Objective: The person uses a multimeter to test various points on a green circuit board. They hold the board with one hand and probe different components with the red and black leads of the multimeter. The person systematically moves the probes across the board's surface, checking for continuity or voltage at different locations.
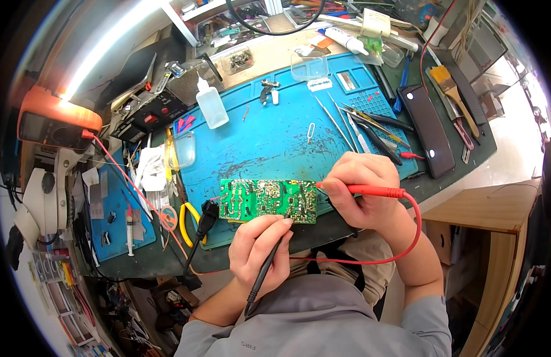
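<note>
A green circuit board [268, 200] lies solder side up near the front edge of the blue work mat [251, 143]. My left hand [257, 253] is closed round a black test probe [265, 269], its tip at the board's lower right part. Closed on a red test probe [376, 190], my right hand [362, 187] brings its tip to the board's upper right corner. Whether either tip touches metal is too small to tell. A red lead loops from the red probe below my right wrist. Beside the board's left end is a black plug [208, 217] on a cord.
An orange multimeter [58, 118] stands at far left. A white squeeze bottle [211, 104], tweezers [335, 122], pliers [376, 140] and a SIM pin [311, 132] lie on the mat. At right are a dark phone [427, 131] and a brush [448, 86]. Yellow-handled pliers [185, 225] lie left of the plug.
</note>
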`<state>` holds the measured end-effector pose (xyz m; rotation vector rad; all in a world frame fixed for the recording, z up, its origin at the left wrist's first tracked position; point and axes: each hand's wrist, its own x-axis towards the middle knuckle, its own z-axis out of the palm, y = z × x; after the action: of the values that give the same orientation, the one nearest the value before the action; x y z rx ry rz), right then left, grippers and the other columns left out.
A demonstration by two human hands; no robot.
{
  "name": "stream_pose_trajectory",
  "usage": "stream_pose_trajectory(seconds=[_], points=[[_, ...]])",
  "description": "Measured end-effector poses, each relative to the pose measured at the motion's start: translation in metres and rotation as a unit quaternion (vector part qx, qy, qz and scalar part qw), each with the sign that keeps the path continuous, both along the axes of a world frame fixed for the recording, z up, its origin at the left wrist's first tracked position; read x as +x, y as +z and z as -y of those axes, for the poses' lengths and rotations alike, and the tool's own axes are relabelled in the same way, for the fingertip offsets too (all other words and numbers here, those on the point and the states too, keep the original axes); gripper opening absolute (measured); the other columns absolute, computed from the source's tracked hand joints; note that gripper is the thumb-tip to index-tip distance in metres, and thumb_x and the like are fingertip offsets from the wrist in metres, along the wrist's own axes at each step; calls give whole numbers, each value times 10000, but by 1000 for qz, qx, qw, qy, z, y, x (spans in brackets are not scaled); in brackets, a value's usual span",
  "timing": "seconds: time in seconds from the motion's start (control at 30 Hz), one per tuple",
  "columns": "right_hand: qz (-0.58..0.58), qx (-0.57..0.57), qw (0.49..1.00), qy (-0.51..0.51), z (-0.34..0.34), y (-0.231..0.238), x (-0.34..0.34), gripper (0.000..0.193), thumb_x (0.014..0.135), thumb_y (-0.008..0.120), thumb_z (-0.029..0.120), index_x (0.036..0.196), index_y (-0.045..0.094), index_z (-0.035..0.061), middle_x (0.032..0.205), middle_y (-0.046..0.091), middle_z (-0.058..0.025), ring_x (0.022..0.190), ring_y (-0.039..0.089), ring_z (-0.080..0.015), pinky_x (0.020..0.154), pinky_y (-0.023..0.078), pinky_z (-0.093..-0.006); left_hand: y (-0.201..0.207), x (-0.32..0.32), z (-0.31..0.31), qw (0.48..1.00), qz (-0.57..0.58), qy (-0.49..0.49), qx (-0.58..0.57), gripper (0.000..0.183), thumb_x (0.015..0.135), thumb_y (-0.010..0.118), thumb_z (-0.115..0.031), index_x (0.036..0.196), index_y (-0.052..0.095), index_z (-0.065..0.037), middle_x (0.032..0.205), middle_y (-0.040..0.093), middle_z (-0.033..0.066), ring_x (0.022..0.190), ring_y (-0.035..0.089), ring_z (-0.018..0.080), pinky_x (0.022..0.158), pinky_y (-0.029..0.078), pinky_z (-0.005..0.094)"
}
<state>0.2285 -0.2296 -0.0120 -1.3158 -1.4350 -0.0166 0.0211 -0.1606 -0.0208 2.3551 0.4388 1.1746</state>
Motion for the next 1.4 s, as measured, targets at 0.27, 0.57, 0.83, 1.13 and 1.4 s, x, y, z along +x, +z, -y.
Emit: stream_pose_trajectory(seconds=[0.27,0.57,0.83,1.13,1.4], points=[[-1,7,1000,6,-1,0,0,162,837,765,80,763,622,80,628,590,-35,477,548,-190,428,401,-302,0,-2,-1,1000,11,-8,-6,236,804,756,27,1033,708,-1,968,675,125,798,670,245,663,545,312],[5,16,1000,7,-1,2,0,165,813,771,56,769,613,73,620,572,-36,481,547,-189,423,397,-304,0,-4,0,999,-14,-26,-13,154,882,712,-15,1033,682,-6,979,665,139,843,656,243,707,541,312],[11,3,1000,0,1,2,1,156,817,766,68,772,618,80,621,572,-39,482,544,-193,429,394,-307,1,-2,2,999,-14,-37,-30,168,867,705,15,1032,686,-9,987,664,142,833,661,247,698,546,313],[7,-8,1000,-6,2,6,-2,134,853,692,46,745,617,70,624,577,-58,501,542,-215,481,402,-311,6,-3,-5,999,9,-47,-24,278,778,754,52,1041,718,-31,972,689,119,771,670,250,642,539,318],[22,-13,1000,-8,1,4,-4,143,871,678,46,748,606,59,632,594,-53,508,543,-202,486,408,-305,2,-5,-5,998,24,-47,-15,302,773,774,30,1061,714,-38,987,684,106,727,654,237,605,519,318]])
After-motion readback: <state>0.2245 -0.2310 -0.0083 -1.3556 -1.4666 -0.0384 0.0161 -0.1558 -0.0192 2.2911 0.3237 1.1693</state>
